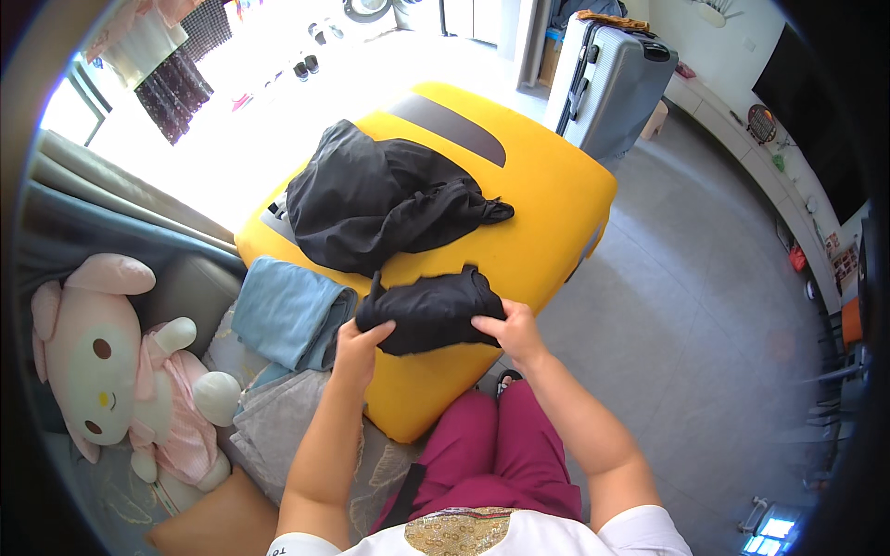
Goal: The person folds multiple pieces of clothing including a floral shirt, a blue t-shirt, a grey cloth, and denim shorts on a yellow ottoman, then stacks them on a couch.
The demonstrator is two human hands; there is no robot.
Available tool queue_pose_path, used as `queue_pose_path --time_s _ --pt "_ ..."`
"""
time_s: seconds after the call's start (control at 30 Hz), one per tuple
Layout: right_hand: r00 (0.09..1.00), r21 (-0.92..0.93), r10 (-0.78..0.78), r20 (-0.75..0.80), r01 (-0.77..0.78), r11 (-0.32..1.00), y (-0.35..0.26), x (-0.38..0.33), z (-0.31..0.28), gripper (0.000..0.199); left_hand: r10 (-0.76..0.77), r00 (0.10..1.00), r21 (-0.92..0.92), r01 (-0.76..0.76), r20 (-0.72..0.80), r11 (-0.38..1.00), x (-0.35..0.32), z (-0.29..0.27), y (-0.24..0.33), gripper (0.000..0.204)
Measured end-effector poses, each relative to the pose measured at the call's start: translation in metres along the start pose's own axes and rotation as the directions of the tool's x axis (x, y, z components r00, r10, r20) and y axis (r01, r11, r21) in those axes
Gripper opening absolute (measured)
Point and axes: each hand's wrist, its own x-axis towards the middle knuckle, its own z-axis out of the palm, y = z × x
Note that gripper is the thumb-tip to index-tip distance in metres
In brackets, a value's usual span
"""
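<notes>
Between my two hands is a folded black garment point(431, 310), held level above the near part of a large yellow padded block with dark patches point(547, 199). My left hand point(360, 339) grips its left end, thumb on top. At the other end my right hand point(512, 332) pinches the cloth, also thumb up; the fingers beneath are hidden. A loose, crumpled black garment point(371, 199) lies on the yellow block just beyond. Left of my left hand, a folded blue cloth point(289, 310) rests beside a grey cloth point(283, 417).
A pink and white plush toy point(102, 361) leans on the sofa at left, near a tan cushion point(218, 514). Behind the block stands a silver suitcase point(616, 88). A long white low cabinet point(756, 148) curves along the right wall. Clothes hang point(171, 88) at the far left.
</notes>
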Motion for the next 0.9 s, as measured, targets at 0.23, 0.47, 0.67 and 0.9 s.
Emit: queue_pose_path --time_s 0.23,0.47,0.67,0.9 --pt "0.778 -0.570 -0.604 0.172 0.578 0.583 -0.035 -0.087 0.015 0.030 0.681 0.723 0.557 -0.613 0.112 0.560 -0.099 -0.009 0.032 0.024" --pt "0.910 0.225 -0.195 0.367 0.116 0.967 -0.040 -0.091 0.055 0.039 0.397 0.911 0.254 -0.413 0.114 0.875 -0.146 -0.045 0.039 0.052" --pt "0.907 0.310 -0.169 0.387 0.045 0.950 -0.041 -0.055 0.163 0.053 0.401 0.915 0.419 -0.385 0.055 0.822 -0.112 -0.126 0.113 0.083" --pt "0.981 0.052 0.084 0.176 -0.094 0.994 0.068 0.043 0.284 0.056 0.587 0.810 1.000 0.008 0.002 -0.014 0.012 -0.196 0.174 0.067"
